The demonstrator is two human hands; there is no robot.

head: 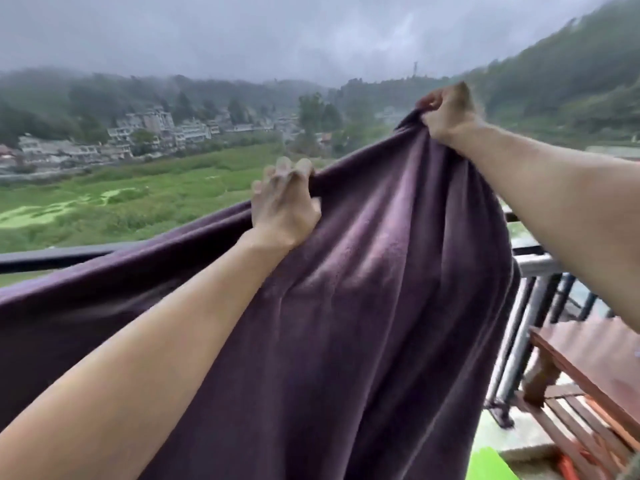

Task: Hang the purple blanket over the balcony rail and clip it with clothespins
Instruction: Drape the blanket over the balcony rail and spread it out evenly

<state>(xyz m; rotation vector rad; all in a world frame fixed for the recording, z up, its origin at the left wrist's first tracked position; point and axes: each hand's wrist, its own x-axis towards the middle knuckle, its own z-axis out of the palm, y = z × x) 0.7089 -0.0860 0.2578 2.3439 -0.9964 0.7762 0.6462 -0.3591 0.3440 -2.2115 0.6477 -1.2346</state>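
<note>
Purple blanket (pixel 363 306) pinched in both grips, left (pixel 284 202), right (pixel 446 112): best lowered evenly over the rail (pixel 52 258) beyond.

Both forearms bare all the way up, no sleeves anywhere in view. No watch, no bracelet, no rings that show. Bare left hand (pixel 282 206): fingers bit blurry, nails look short and plain, knuckles rounded. Bare right hand (pixel 446 112): also blurred, knuckles and a couple of fingertips visible, no gloves. Right forearm shows faint fine hair and slight tendon lines near wrist. Left forearm smooth, wrist crease visible.
</note>
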